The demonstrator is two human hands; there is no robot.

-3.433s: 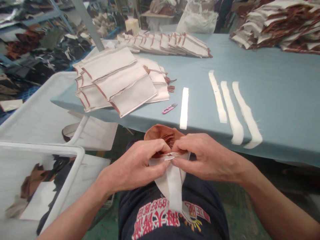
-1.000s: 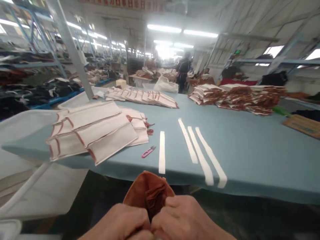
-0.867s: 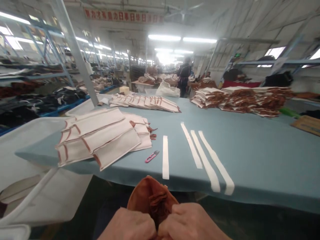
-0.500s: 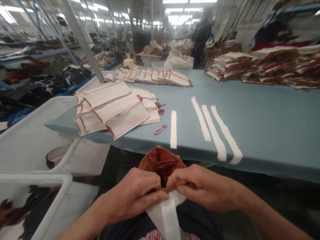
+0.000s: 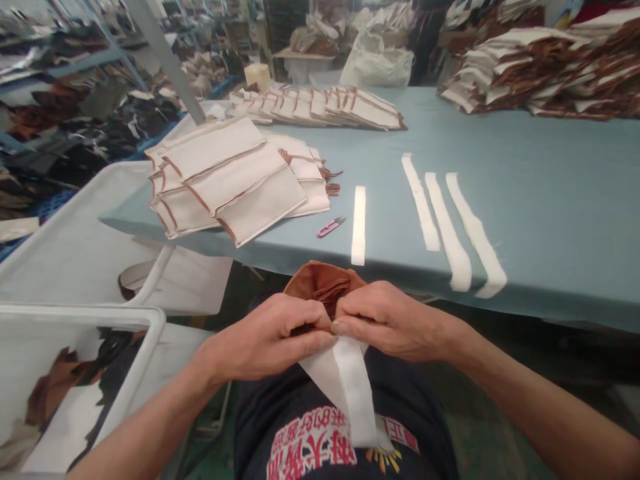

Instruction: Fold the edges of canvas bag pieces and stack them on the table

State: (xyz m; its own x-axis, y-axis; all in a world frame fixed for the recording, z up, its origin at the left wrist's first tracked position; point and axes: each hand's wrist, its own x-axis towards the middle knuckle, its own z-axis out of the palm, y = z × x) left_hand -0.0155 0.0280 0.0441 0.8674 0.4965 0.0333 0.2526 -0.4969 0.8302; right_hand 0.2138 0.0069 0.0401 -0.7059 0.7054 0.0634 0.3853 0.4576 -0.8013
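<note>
In front of my body, my left hand (image 5: 285, 333) and my right hand (image 5: 387, 320) pinch the near edge of a brown leather piece (image 5: 303, 277) with a pale backing. Their thumbs almost meet. From under the thumbs a white strip (image 5: 357, 393) hangs down over a dark apron (image 5: 270, 400) with red lettering. Folds of brown leather show inside the piece, past the fingers. The pinched edge itself is mostly hidden by the hands. On the table lie pink thread snips (image 5: 330, 227), a single white strip (image 5: 359, 227) and three longer white strips (image 5: 447, 230).
A blue-grey table (image 5: 380, 147) stands ahead. It bears stacked cream panels (image 5: 235, 173) at left, a row of cream panels (image 5: 325, 107) behind, and a brown and white pile (image 5: 540, 73) at far right. White bins (image 5: 155, 327) with leather scraps are at lower left.
The view has tilted down, so the table's things sit higher in the picture. My hands have drawn closer together along the pinched edge, still holding the brown leather piece.
</note>
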